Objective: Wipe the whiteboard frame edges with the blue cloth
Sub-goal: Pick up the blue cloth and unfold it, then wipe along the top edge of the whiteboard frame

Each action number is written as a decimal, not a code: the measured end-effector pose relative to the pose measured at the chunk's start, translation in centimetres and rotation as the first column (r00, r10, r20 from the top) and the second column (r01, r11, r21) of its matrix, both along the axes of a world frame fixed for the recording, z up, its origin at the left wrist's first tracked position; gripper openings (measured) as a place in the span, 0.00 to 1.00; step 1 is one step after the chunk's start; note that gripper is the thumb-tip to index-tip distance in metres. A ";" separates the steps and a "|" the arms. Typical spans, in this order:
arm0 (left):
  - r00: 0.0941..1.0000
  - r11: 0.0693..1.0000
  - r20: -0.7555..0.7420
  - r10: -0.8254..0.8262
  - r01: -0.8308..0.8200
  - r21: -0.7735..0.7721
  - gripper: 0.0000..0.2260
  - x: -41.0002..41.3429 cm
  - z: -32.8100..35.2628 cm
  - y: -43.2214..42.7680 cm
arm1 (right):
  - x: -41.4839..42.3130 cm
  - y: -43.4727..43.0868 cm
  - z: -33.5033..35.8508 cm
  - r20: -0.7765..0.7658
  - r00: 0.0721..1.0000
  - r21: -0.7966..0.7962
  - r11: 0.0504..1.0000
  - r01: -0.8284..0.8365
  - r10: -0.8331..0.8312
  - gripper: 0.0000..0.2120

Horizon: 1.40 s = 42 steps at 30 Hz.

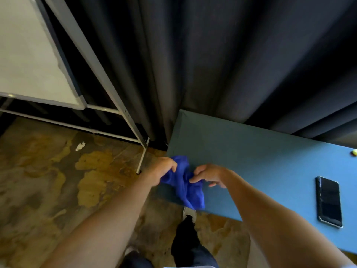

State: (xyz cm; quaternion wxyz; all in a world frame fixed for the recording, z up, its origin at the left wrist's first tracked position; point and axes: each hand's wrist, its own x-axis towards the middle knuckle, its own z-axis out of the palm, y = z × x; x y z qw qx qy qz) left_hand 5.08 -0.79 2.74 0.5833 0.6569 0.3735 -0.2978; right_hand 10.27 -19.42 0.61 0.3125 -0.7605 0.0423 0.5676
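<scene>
A blue cloth [185,186] hangs crumpled between my two hands over the near left corner of a blue table [260,161]. My left hand [161,171] grips its upper left part and my right hand [209,176] pinches its right side. The whiteboard [29,55] stands at the upper left on a grey metal stand [96,62]; its grey frame edge [44,100] runs along the bottom and down the right side. Both hands are well to the right of and below the board.
A dark curtain [222,55] hangs behind the board and table. A black phone [329,201] lies on the table at the right, a small yellow object [354,152] at its far right edge. The stand's foot [142,161] rests on the stained floor [58,180]. My leg and shoe [189,213] are below.
</scene>
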 end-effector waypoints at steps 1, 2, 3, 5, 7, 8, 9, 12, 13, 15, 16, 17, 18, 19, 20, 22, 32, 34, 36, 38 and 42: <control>0.998 0.991 -0.017 0.058 -0.060 -0.123 0.05 0.2 1.5 1.6 | 0.2 1.0 1.0 -0.021 1.000 0.062 0.998 -0.007 0.008 0.12; 0.994 0.967 -0.025 0.103 -0.106 -0.231 0.07 0.5 3.1 3.2 | 0.4 2.3 2.1 -0.042 0.999 0.133 0.991 0.007 -0.002 0.14; 0.992 0.944 -0.024 0.122 -0.124 -0.305 0.10 0.7 4.7 5.1 | 0.5 3.8 3.1 -0.070 0.997 0.221 0.975 0.027 -0.012 0.18; 0.993 0.936 0.027 0.118 -0.102 -0.337 0.10 1.2 8.2 9.3 | 0.5 7.3 5.3 -0.138 0.990 0.385 0.919 0.084 -0.032 0.24; 0.983 0.931 0.093 0.160 -0.119 -0.345 0.08 1.3 11.8 13.6 | 0.5 11.1 7.8 -0.181 0.981 0.520 0.841 0.151 -0.064 0.27; 0.970 0.914 0.136 0.200 -0.135 -0.382 0.08 1.0 13.4 15.8 | 0.2 13.2 8.9 -0.208 0.975 0.585 0.789 0.187 -0.077 0.27; 0.946 0.890 0.175 0.273 -0.180 -0.419 0.07 0.3 14.9 18.3 | -0.1 15.7 10.3 -0.212 0.974 0.645 0.739 0.198 -0.076 0.25; 0.874 0.806 0.160 0.459 -0.335 -0.487 0.14 -1.9 16.7 22.7 | -1.0 21.1 13.4 -0.243 0.958 0.742 0.607 0.285 -0.152 0.22; 0.864 0.800 0.163 0.477 -0.350 -0.486 0.18 -4.0 16.9 25.1 | -2.1 24.0 14.6 -0.242 0.950 0.753 0.580 0.312 -0.197 0.22; 0.868 0.795 0.159 0.471 -0.340 -0.502 0.23 -7.0 16.9 28.2 | -3.7 28.6 16.6 -0.206 0.943 0.778 0.541 0.319 -0.260 0.18; 0.864 0.795 0.183 0.469 -0.323 -0.514 0.22 -8.3 16.9 29.5 | -4.5 30.6 17.4 -0.168 0.946 0.784 0.544 0.299 -0.279 0.16; 0.845 0.800 0.238 0.480 -0.310 -0.514 0.20 -9.4 17.1 30.9 | -5.4 32.5 18.1 -0.123 0.949 0.785 0.557 0.271 -0.289 0.16; 0.805 0.801 0.307 0.508 -0.310 -0.512 0.18 -10.4 17.4 32.4 | -6.2 34.3 18.8 -0.087 0.950 0.790 0.560 0.250 -0.301 0.16; 0.751 0.800 0.379 0.542 -0.322 -0.506 0.19 -11.3 18.1 33.9 | -6.9 35.8 19.5 -0.054 0.946 0.798 0.556 0.233 -0.319 0.17; 0.681 0.797 0.449 0.578 -0.353 -0.491 0.21 -11.9 18.9 35.1 | -7.3 37.1 20.1 -0.029 0.939 0.806 0.547 0.225 -0.344 0.17; 0.552 0.793 0.569 0.610 -0.435 -0.428 0.29 -13.8 21.0 38.0 | -8.7 39.8 21.9 0.018 0.922 0.828 0.523 0.203 -0.387 0.16; 0.333 0.707 0.934 -0.127 -0.630 0.321 0.26 -17.4 27.3 47.5 | -8.5 49.6 30.3 0.504 0.802 0.771 0.584 -0.252 -0.320 0.24; 0.311 0.576 0.913 -0.263 -0.709 0.408 0.25 -17.1 27.9 49.4 | -8.1 51.6 31.5 0.639 0.688 0.711 0.605 -0.359 -0.343 0.15; 0.271 0.514 0.910 -0.314 -0.757 0.403 0.26 -16.5 28.6 51.6 | -7.5 53.8 32.8 0.699 0.615 0.676 0.620 -0.399 -0.366 0.11; 0.203 0.539 0.929 -0.308 -0.768 0.346 0.27 -15.7 29.7 54.1 | -6.6 56.2 34.2 0.691 0.615 0.692 0.594 -0.410 -0.380 0.08; 0.115 0.620 0.944 -0.309 -0.729 0.292 0.32 -13.2 32.4 58.8 | -3.8 61.1 36.7 0.532 0.770 0.821 0.435 -0.369 -0.351 0.06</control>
